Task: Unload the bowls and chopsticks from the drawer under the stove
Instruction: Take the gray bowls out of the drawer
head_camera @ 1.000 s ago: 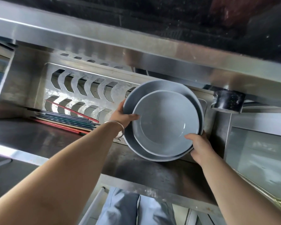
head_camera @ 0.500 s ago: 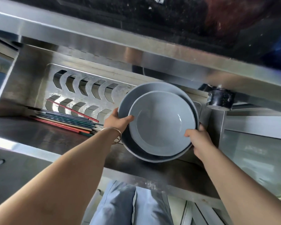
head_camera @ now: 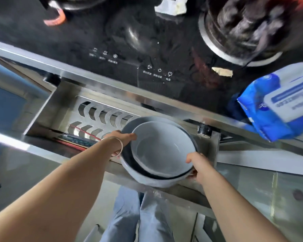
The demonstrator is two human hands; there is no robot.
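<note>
Two nested grey bowls (head_camera: 159, 151), a smaller one inside a larger one, are held over the front edge of the open steel drawer (head_camera: 47, 117). My left hand (head_camera: 122, 139) grips the stack's left rim, thumb over the edge. My right hand (head_camera: 198, 165) grips the lower right rim. Several coloured chopsticks (head_camera: 75, 139) lie flat in the drawer's left part, partly hidden by my left forearm.
The black glass stove top (head_camera: 129, 49) runs above the drawer, with a pot (head_camera: 241, 30) at the upper right. A blue and white packet (head_camera: 276, 105) lies on the counter at the right. My legs show below the drawer.
Both hands have lifted the nested bowls up and toward me, out of the drawer. The view has tilted up, so the stove top and the blue packet now show.
</note>
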